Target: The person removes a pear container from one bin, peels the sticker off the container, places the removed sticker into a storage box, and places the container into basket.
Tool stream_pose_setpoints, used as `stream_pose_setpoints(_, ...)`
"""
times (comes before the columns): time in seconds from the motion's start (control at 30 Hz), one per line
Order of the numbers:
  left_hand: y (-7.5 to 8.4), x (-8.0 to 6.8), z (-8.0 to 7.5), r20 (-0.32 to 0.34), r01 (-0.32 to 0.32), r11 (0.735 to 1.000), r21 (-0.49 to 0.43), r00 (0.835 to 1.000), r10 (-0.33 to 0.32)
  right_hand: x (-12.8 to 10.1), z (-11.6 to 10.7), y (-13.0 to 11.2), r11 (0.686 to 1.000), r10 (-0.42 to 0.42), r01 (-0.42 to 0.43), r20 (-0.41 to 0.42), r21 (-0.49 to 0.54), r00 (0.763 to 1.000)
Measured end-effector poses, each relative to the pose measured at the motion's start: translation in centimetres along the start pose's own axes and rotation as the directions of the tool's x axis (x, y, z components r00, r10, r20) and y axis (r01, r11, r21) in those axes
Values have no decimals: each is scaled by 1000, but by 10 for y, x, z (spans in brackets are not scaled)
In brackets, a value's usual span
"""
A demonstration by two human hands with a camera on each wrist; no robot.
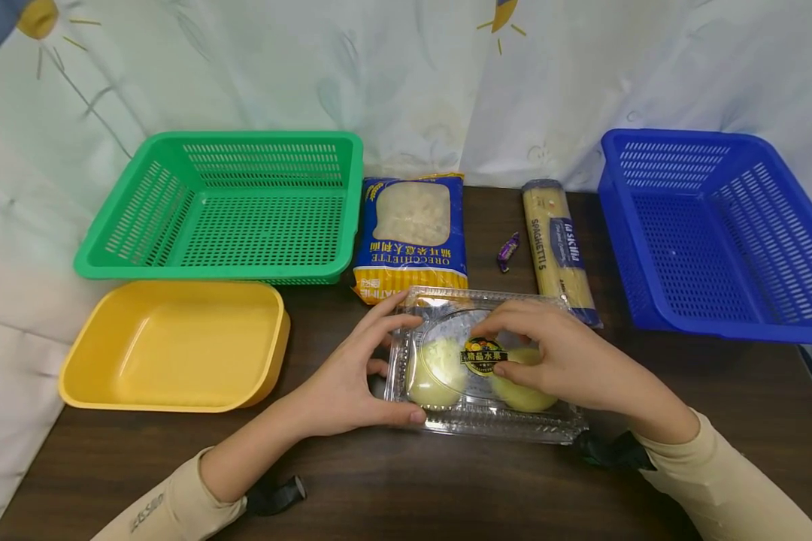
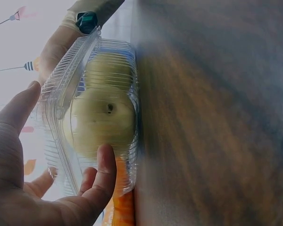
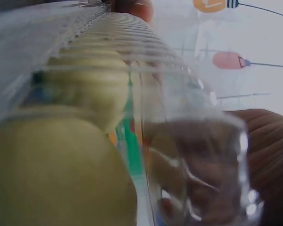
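A clear plastic clamshell box (image 1: 480, 421) with a dark round label (image 1: 482, 356) lies on the dark table. Through its lid two pale yellow-green round fruits (image 2: 104, 117) show, their kind unclear. My left hand (image 1: 345, 376) holds the box's left end, thumb at the near edge and fingers spread along the side and far corner. Over the lid's right half is my right hand (image 1: 562, 353), fingers bent loosely and spread, thumb and index fingertips at the label. The right wrist view shows the box's ribbed side and the fruits, blurred, from very near.
Behind the box lie an orecchiette bag (image 1: 413, 233), a small purple wrapped candy (image 1: 508, 252) and a spaghetti pack (image 1: 560, 248). A green basket (image 1: 219, 272) and yellow tub (image 1: 169, 403) stand left, a blue basket (image 1: 744, 327) right. A white patterned curtain (image 1: 406, 75) hangs behind.
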State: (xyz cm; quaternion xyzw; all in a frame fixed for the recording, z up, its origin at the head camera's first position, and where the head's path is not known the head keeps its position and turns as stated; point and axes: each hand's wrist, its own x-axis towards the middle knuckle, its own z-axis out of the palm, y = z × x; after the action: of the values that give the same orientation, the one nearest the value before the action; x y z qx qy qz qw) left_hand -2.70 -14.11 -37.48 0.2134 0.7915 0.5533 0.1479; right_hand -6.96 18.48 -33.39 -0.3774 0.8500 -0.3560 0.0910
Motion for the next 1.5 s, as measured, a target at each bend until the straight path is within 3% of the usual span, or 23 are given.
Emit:
stream_pose_setpoints(1.17,4,-4,-4,10,17,1000,2,1000,-17,5,4,0,997,-74,74,-4,-1,997)
stream_pose_setpoints(1.5,10,0,-5,34,44,998,41,998,-45,2,4,-2,991,-131,130,-54,-15,990)
